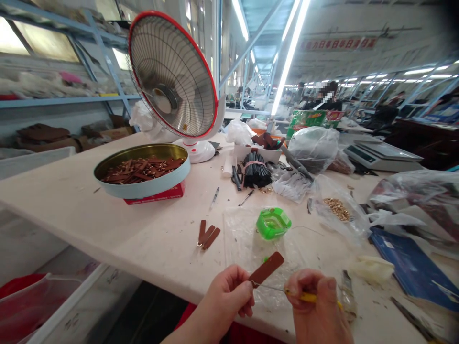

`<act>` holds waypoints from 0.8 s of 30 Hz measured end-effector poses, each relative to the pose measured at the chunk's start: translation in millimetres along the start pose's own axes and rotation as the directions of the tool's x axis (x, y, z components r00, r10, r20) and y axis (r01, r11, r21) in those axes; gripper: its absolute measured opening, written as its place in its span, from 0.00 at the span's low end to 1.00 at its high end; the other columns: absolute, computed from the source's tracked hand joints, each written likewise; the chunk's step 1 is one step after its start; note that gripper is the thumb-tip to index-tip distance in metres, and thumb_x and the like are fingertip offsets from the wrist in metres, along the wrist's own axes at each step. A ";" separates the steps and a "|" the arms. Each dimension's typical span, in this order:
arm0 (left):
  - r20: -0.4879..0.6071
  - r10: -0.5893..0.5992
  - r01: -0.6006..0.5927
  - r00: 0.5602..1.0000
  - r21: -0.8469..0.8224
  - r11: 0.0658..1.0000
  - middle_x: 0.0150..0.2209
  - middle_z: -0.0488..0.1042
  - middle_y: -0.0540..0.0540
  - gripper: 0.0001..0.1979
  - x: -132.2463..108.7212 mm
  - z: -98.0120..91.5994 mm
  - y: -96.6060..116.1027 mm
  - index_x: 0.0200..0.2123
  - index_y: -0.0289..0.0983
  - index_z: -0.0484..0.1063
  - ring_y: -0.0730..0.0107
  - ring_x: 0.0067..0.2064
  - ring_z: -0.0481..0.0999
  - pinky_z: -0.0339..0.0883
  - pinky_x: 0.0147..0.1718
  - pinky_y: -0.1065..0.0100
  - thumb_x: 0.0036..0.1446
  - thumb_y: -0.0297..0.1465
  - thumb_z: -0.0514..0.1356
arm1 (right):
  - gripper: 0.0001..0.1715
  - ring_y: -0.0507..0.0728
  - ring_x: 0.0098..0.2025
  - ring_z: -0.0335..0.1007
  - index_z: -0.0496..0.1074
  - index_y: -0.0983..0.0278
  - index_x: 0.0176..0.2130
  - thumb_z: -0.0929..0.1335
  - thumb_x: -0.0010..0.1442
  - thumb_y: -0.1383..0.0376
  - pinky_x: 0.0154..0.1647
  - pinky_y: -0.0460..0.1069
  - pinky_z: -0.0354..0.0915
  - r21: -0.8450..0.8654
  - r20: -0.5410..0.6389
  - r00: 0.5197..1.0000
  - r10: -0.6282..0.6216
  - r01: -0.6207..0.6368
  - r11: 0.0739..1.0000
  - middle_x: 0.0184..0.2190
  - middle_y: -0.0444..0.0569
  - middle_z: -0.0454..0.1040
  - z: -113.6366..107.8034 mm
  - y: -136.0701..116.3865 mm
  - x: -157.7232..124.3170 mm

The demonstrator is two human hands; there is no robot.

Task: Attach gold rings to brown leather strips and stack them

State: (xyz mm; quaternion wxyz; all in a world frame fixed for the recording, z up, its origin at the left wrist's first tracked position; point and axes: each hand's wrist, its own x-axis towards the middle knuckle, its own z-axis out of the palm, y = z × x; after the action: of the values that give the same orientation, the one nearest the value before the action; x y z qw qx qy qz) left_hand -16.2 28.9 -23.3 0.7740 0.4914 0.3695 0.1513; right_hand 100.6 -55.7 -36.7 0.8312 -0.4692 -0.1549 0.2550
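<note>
My left hand (pixel 234 294) pinches the lower end of a brown leather tag (pixel 268 268), which slants up to the right. In my right hand (pixel 315 301) is a yellow-handled tool (pixel 308 297) with a thin metal shaft. The shaft reaches left to the tag's pinched end; whether it goes through anything there is too small to tell. Just beyond the hands, a green plastic container (pixel 273 223) sits on a clear plastic sheet (pixel 242 239). To the left of the sheet, several brown leather tags (pixel 208 235) lie together, a metal ring showing at one end.
A round tin (pixel 143 188) full of brown tags rests on a red box (pixel 158 195), before a red-rimmed fan (pixel 174 74). Pens (pixel 214 198), bundled black strips (pixel 256 171), a bag of gold-coloured hardware (pixel 337 209), a scale (pixel 382 154) and scissors (pixel 412 317) occupy the table.
</note>
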 end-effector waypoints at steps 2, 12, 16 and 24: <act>-0.043 0.027 -0.026 0.999 0.014 1.000 0.17 0.64 0.55 0.04 -1.8 0.0 -1.9 0.23 0.36 0.59 0.79 0.20 0.61 0.54 0.22 0.73 0.43 0.30 0.53 | 0.23 0.51 0.20 0.54 0.71 0.59 0.24 0.66 0.53 0.45 0.21 0.45 0.54 0.018 0.002 1.000 -0.031 0.031 0.999 0.17 0.40 0.64 -4.8 -6.3 0.3; -0.014 0.088 -0.086 0.996 0.111 0.990 0.19 0.63 0.55 0.04 -10.1 -7.8 -7.5 0.24 0.36 0.60 0.79 0.21 0.60 0.53 0.23 0.73 0.45 0.31 0.52 | 0.21 0.53 0.22 0.58 0.69 0.62 0.30 0.64 0.55 0.47 0.23 0.47 0.54 -0.577 0.188 0.976 0.109 0.020 0.816 0.18 0.40 0.63 3.1 5.8 -25.4; -0.008 0.132 -0.128 0.991 0.195 0.972 0.19 0.63 0.54 0.05 -6.9 -16.1 -13.6 0.24 0.35 0.61 0.79 0.22 0.59 0.50 0.21 0.74 0.46 0.31 0.54 | 0.23 0.50 0.18 0.49 0.67 0.63 0.23 0.64 0.54 0.47 0.18 0.45 0.48 -0.566 0.287 0.906 0.311 -0.101 0.818 0.15 0.37 0.56 13.6 18.1 -22.2; -0.088 0.204 -0.173 0.975 0.279 0.945 0.18 0.60 0.56 0.03 8.4 -38.5 -20.3 0.22 0.37 0.58 0.78 0.21 0.59 0.53 0.21 0.75 0.42 0.25 0.51 | 0.17 0.55 0.24 0.63 0.71 0.62 0.22 0.71 0.46 0.51 0.24 0.47 0.58 -0.539 0.291 0.912 0.290 -0.094 0.837 0.18 0.43 0.68 29.4 60.2 -12.4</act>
State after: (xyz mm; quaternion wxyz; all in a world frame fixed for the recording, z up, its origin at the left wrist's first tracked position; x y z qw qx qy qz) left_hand -40.9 49.3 -54.0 0.6591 0.6156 0.3823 0.2014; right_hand 59.1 -16.4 -73.6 0.6022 -0.6319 -0.3183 0.3697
